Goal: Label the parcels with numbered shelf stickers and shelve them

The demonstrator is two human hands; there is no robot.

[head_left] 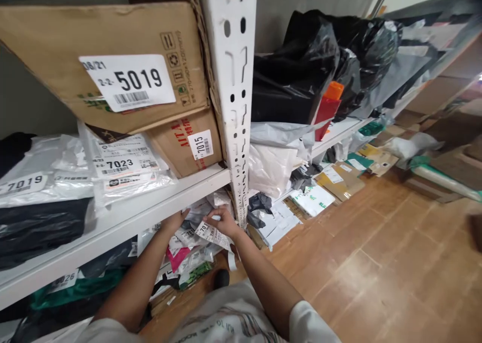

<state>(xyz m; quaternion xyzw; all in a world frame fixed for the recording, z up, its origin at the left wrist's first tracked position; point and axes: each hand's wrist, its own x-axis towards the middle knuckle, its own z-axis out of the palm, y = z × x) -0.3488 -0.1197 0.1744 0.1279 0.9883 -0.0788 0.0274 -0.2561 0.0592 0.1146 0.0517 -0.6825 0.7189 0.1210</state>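
My right hand [225,223] reaches under the middle shelf, thumb and finger pinched on a strip of white printed labels [213,234]. The strip hangs down and its lower end curls toward the floor. My left hand [174,222] is at the left of the same spot, against a grey plastic package [198,211]. Most of its fingers are hidden by the package and the shelf edge, so its grip does not show. Between and below the hands lie labelled plastic parcels, one with a bright pink piece [177,257].
Above my hands runs a white shelf edge [113,227], bearing a carton [45,36] labelled 5019 and bagged parcels [124,164]. A white upright post [229,82] stands just right. Black bags [289,82] fill the neighbouring shelf. Flat parcels [312,200] lie by the wood-look floor [339,267].
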